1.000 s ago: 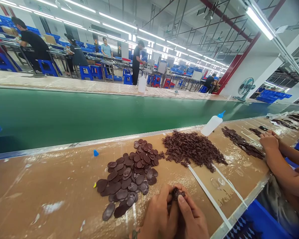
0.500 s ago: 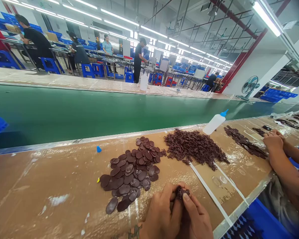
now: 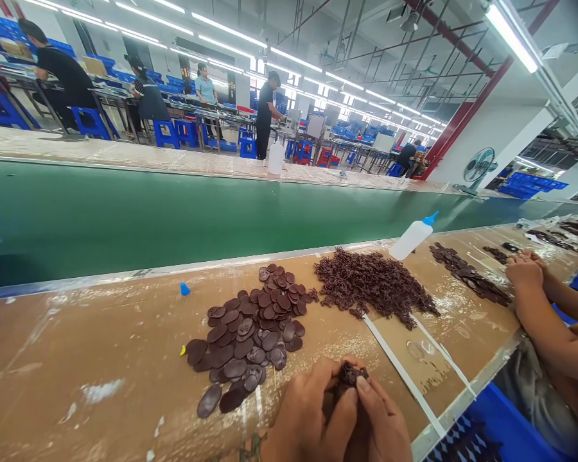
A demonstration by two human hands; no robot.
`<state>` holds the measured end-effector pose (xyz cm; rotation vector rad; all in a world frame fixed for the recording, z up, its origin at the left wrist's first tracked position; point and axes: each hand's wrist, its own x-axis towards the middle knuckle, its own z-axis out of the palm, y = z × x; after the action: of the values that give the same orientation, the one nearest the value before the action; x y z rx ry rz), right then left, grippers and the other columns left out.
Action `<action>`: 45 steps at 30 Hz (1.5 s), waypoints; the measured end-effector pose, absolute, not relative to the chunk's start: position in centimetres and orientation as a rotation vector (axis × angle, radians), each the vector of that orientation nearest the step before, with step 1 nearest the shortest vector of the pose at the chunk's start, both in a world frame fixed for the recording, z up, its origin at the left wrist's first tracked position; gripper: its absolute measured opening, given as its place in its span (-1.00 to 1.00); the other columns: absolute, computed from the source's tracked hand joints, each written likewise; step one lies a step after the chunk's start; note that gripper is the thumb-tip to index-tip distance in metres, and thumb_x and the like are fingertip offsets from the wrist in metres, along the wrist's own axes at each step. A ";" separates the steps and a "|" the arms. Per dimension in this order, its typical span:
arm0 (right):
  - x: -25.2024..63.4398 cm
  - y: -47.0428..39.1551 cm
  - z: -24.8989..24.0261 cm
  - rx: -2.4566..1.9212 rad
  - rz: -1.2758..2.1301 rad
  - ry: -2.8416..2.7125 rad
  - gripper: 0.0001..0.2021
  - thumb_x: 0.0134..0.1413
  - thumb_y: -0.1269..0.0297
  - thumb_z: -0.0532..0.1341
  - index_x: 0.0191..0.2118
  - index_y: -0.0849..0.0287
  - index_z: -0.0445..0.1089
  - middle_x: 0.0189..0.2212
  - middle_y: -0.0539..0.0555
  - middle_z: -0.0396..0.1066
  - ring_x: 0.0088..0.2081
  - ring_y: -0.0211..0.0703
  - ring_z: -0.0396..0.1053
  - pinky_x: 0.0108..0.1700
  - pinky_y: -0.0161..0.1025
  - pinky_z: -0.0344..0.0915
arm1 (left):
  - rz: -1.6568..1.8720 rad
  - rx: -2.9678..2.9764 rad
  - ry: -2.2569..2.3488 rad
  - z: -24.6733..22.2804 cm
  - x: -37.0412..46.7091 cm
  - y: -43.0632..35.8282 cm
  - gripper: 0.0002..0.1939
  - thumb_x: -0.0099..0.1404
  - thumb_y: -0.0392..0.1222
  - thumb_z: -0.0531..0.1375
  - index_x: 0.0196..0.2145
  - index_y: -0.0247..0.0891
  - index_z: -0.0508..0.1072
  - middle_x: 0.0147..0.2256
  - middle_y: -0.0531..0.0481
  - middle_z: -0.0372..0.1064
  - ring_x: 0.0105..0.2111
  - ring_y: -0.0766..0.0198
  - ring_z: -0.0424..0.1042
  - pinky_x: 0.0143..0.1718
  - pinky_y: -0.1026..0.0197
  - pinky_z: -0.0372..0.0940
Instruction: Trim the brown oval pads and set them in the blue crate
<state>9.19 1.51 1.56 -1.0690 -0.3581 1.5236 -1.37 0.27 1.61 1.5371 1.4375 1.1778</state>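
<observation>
Close to the table's near edge, my left hand and my right hand meet, fingers pinched round a small dark brown curly piece. Both thumbs press on it from the near side; its lower part is hidden by my fingers. To the left of my hands lies a pile of flat dark brown oval discs. Beyond my hands, slightly right, is a heap of dark brown curly pieces that look like the held one.
A white squeeze bottle with a blue tip leans behind the heap. A green conveyor belt runs past the table. At right, a co-worker's hands work beside more discs. A blue bin sits below the edge.
The camera view has shifted slightly, so the table things appear a little further left. My hands keep hold of the curly piece, with only small finger movement.
</observation>
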 end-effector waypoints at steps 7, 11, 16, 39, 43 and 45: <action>9.2 1.3 2.0 -1.101 1.512 -0.381 -0.65 -0.30 0.18 0.53 -0.30 0.21 0.60 -0.40 0.17 0.61 -0.26 0.15 0.56 -0.15 -0.01 0.50 | 1.149 1.469 1.503 1.4 -1.1 -0.1 -0.78 0.29 -0.01 0.12 -0.19 -0.05 0.50 -0.31 -0.03 0.50 -0.25 0.09 0.45 -0.17 0.08 0.33; 9.3 1.3 2.2 -1.128 1.491 -0.412 -0.63 -0.30 0.16 0.53 -0.30 0.23 0.60 -0.43 0.17 0.60 -0.27 0.15 0.56 -0.15 0.00 0.49 | 1.157 1.549 1.477 1.2 -1.4 0.1 -0.79 0.31 -0.02 0.11 -0.21 -0.06 0.51 -0.33 -0.02 0.49 -0.27 0.12 0.45 -0.17 0.10 0.34; 9.1 1.2 2.6 -1.145 1.472 -0.421 -0.63 -0.33 0.14 0.54 -0.34 0.23 0.59 -0.44 0.17 0.59 -0.27 0.16 0.56 -0.15 0.01 0.49 | 1.158 1.613 1.510 0.7 -1.5 0.0 -0.82 0.29 -0.02 0.15 -0.23 -0.08 0.49 -0.33 0.01 0.52 -0.29 0.14 0.46 -0.22 0.14 0.35; 10.0 1.2 1.7 -1.114 1.468 -0.435 -0.63 -0.40 0.14 0.57 -0.37 0.18 0.62 -0.34 0.14 0.60 -0.21 0.11 0.53 -0.10 -0.09 0.47 | 1.282 1.711 1.338 1.8 -2.0 0.8 -0.89 0.26 -0.16 0.15 -0.28 -0.15 0.46 -0.39 0.08 0.55 -0.39 0.28 0.52 -0.33 0.30 0.32; 10.4 1.3 0.6 -1.099 1.436 -0.434 -0.69 -0.38 0.14 0.55 -0.46 0.19 0.59 -0.22 0.15 0.60 -0.24 0.06 0.53 -0.12 -0.10 0.47 | 1.262 1.680 1.295 2.0 -2.1 0.8 -0.88 0.26 -0.16 0.16 -0.25 -0.13 0.47 -0.36 0.11 0.56 -0.37 0.30 0.53 -0.30 0.30 0.34; 10.5 1.3 0.2 -1.120 1.423 -0.439 -0.68 -0.39 0.14 0.55 -0.46 0.20 0.59 -0.21 0.18 0.60 -0.22 0.08 0.53 -0.12 -0.10 0.47 | 1.255 1.666 1.316 1.9 -2.1 0.8 -0.88 0.25 -0.16 0.17 -0.25 -0.12 0.47 -0.36 0.12 0.56 -0.37 0.29 0.53 -0.31 0.29 0.35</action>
<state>10.54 1.29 0.24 -1.1204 -0.4385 1.4230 -2.09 0.76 1.95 1.6657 1.3156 1.2550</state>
